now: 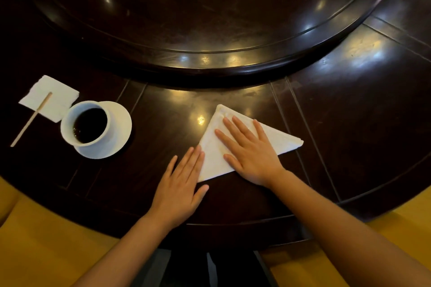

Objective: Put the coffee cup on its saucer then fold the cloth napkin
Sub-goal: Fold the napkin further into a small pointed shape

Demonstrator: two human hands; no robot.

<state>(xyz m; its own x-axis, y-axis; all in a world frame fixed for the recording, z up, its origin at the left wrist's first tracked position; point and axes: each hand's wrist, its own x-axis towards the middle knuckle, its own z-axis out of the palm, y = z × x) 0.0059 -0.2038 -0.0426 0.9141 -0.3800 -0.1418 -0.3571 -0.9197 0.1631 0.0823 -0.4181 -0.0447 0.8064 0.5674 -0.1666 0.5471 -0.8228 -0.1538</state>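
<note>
We look down on a dark, glossy wooden surface (349, 91) with a raised round turntable (210, 18) at its centre. In front of us lies the white cloth napkin (214, 147), folded into a triangle with one corner pointing away from us, one toward our right and one near our left hand. Our right hand (251, 154) rests flat on top of the napkin, palm down, its fingers (242, 128) spread apart and stretched toward the far corner, gripping nothing. Our left hand (182, 182) lies flat on the surface just beside the napkin's near-left edge, fingers (193, 158) straight and close together, their tips touching the cloth's edge; it too holds nothing.

Well to the left, the white coffee cup (86, 123) stands upright on its white saucer (119, 133), set toward the saucer's left side and filled with dark coffee. Just behind the cup lies a square white paper napkin (58, 98), and a thin wooden stir stick (30, 120) rests slantwise across it, its lower end on the bare surface. Yellow seating (46, 240) shows beneath the surface's near edge on both sides.
</note>
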